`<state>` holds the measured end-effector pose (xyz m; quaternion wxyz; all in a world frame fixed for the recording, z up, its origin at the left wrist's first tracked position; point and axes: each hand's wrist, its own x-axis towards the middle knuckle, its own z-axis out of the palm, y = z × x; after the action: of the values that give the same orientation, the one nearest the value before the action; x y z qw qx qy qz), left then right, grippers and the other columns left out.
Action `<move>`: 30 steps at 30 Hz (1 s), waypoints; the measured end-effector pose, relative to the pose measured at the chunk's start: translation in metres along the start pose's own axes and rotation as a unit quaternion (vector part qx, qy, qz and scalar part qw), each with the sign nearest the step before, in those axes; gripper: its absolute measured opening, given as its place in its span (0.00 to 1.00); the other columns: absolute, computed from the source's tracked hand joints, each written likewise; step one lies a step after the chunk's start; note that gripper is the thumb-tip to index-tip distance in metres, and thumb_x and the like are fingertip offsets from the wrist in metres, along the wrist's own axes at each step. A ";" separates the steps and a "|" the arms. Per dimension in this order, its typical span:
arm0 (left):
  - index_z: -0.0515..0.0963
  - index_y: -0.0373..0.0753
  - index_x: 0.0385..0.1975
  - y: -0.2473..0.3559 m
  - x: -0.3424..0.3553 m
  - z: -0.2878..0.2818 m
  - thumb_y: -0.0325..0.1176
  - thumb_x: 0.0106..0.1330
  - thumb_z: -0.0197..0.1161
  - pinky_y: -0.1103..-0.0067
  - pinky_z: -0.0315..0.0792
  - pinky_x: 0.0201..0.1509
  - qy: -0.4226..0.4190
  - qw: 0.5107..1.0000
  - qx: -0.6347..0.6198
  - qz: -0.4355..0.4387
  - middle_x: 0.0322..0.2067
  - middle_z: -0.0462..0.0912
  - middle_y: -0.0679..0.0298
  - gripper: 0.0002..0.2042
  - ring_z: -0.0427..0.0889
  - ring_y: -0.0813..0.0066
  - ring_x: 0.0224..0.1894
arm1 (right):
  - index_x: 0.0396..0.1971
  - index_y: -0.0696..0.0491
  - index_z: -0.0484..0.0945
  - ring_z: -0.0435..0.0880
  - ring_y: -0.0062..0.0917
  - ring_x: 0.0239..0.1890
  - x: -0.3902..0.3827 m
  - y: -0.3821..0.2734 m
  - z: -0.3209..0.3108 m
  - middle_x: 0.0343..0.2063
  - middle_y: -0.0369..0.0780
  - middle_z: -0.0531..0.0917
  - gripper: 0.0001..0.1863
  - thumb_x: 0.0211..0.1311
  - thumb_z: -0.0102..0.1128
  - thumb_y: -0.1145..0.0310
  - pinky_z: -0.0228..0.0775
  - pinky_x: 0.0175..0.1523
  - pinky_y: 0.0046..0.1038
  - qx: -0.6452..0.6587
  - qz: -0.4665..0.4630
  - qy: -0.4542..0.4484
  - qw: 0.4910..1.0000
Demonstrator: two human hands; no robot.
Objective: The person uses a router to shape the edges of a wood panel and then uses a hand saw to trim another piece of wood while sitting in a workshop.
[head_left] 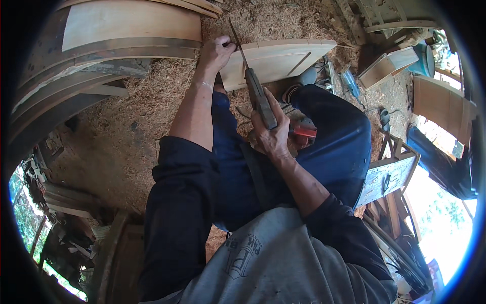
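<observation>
Ground: sawdust and pale curled shavings (pixel 152 101) cover the floor of an open workshop, fibrous and loose, with daylight and greenery at the lower edges.
Panel: a flat, pale wooden board (pixel 276 61) with smooth planed faces and a shallow groove line lies on the shavings ahead of the knees, its near corner under the left hand.
Tool: a long chisel (pixel 255 88) with a thin dark metal blade and a worn, brownish wooden handle slants from the right hand up to the board's near edge.
Left hand: left hand (pixel 216 53) is curled loosely, fingers bent down onto the board's corner and pinching the blade near its tip.
Right hand: right hand (pixel 271 134) is closed in a full fist around the lower part of the handle.
Clothing: dark blue trousers (pixel 339 147), dark sleeves, and a grey top with a printed shield-shaped emblem on its chest.
Stacked timber: broad curved planks (pixel 116 30), light and weathered grey, lie at upper left.
Right side: a small open wooden box (pixel 387 66), a red power tool (pixel 305 130) beside the knee, and a scuffed bluish painted panel (pixel 387 175).
</observation>
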<state>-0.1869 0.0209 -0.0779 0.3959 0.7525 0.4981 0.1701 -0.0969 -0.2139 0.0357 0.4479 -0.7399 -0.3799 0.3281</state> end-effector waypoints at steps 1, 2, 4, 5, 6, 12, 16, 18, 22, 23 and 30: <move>0.81 0.40 0.31 0.000 0.000 0.001 0.44 0.62 0.61 0.60 0.76 0.40 0.005 1.000 -0.015 -0.005 0.29 0.83 0.46 0.13 0.83 0.45 0.34 | 0.63 0.60 0.70 0.86 0.28 0.33 0.001 -0.001 0.001 0.37 0.50 0.85 0.33 0.53 0.62 0.74 0.78 0.42 0.30 -0.001 -0.024 0.010 1.000; 0.81 0.40 0.31 -0.001 -0.001 0.003 0.44 0.62 0.61 0.60 0.76 0.40 0.004 1.000 -0.017 -0.006 0.29 0.83 0.46 0.13 0.83 0.45 0.34 | 0.63 0.60 0.70 0.86 0.28 0.33 0.001 -0.002 0.001 0.37 0.50 0.85 0.33 0.53 0.62 0.74 0.78 0.42 0.30 -0.003 -0.023 0.010 1.000; 0.82 0.39 0.31 -0.001 -0.002 0.005 0.44 0.61 0.62 0.61 0.76 0.40 0.028 0.999 -0.033 0.017 0.28 0.83 0.47 0.14 0.83 0.46 0.34 | 0.63 0.60 0.70 0.86 0.30 0.33 0.003 -0.008 -0.001 0.35 0.50 0.85 0.33 0.53 0.61 0.74 0.77 0.41 0.31 -0.002 0.024 -0.011 1.000; 0.82 0.39 0.31 0.000 -0.002 0.005 0.44 0.61 0.62 0.61 0.76 0.40 0.027 0.999 -0.035 0.017 0.28 0.83 0.47 0.14 0.83 0.46 0.34 | 0.63 0.60 0.70 0.86 0.30 0.33 0.006 -0.011 -0.002 0.35 0.50 0.85 0.33 0.53 0.61 0.74 0.77 0.41 0.31 -0.004 0.025 -0.010 1.000; 0.82 0.39 0.32 0.000 -0.001 0.005 0.44 0.61 0.62 0.62 0.76 0.40 0.020 0.999 -0.045 -0.010 0.29 0.84 0.47 0.14 0.83 0.47 0.34 | 0.64 0.61 0.69 0.83 0.26 0.39 0.011 -0.014 -0.001 0.41 0.47 0.84 0.33 0.54 0.62 0.73 0.75 0.47 0.28 0.019 0.059 -0.031 0.998; 0.82 0.38 0.34 -0.006 0.004 0.007 0.43 0.60 0.63 0.64 0.75 0.42 0.032 0.996 -0.073 -0.033 0.32 0.85 0.48 0.14 0.83 0.49 0.37 | 0.64 0.63 0.68 0.80 0.22 0.46 0.004 -0.020 0.000 0.47 0.44 0.82 0.32 0.58 0.61 0.73 0.73 0.52 0.24 0.050 0.089 -0.049 0.994; 0.82 0.38 0.35 -0.010 0.005 0.009 0.44 0.61 0.62 0.63 0.75 0.42 0.036 0.997 -0.061 -0.016 0.33 0.84 0.48 0.14 0.83 0.48 0.38 | 0.63 0.63 0.70 0.81 0.25 0.51 -0.008 -0.017 -0.008 0.50 0.47 0.82 0.31 0.58 0.63 0.72 0.72 0.56 0.25 0.051 0.060 -0.032 0.996; 0.82 0.38 0.34 -0.014 0.004 0.010 0.44 0.61 0.61 0.63 0.75 0.42 0.038 0.998 -0.054 -0.006 0.32 0.84 0.48 0.15 0.83 0.48 0.37 | 0.62 0.62 0.70 0.83 0.25 0.46 0.008 -0.022 -0.005 0.46 0.47 0.83 0.30 0.58 0.62 0.73 0.74 0.52 0.25 0.052 0.074 -0.045 0.995; 0.80 0.37 0.32 0.000 0.007 0.010 0.43 0.61 0.60 0.63 0.73 0.41 0.023 0.996 -0.074 -0.040 0.31 0.82 0.47 0.14 0.82 0.47 0.36 | 0.62 0.63 0.71 0.83 0.24 0.41 0.045 -0.027 0.007 0.41 0.46 0.85 0.29 0.58 0.61 0.73 0.75 0.47 0.26 0.036 0.129 -0.058 0.989; 0.79 0.36 0.31 -0.007 0.005 0.008 0.43 0.61 0.60 0.63 0.73 0.41 0.017 0.997 -0.074 -0.030 0.31 0.82 0.47 0.14 0.81 0.47 0.36 | 0.61 0.63 0.71 0.83 0.24 0.39 0.037 -0.024 0.008 0.39 0.45 0.85 0.29 0.58 0.60 0.73 0.76 0.45 0.27 0.016 0.089 -0.049 0.995; 0.77 0.33 0.31 -0.023 0.007 0.012 0.41 0.61 0.62 0.66 0.72 0.40 0.076 0.995 -0.057 0.025 0.28 0.81 0.49 0.15 0.80 0.56 0.31 | 0.59 0.63 0.73 0.86 0.32 0.36 0.027 -0.028 0.006 0.35 0.52 0.85 0.28 0.57 0.60 0.72 0.77 0.43 0.31 0.017 0.027 -0.015 0.999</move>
<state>-0.1902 0.0258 -0.1045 0.3945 0.7257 0.4977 0.2647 -0.0964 -0.1796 0.0550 0.4452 -0.7376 -0.3606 0.3575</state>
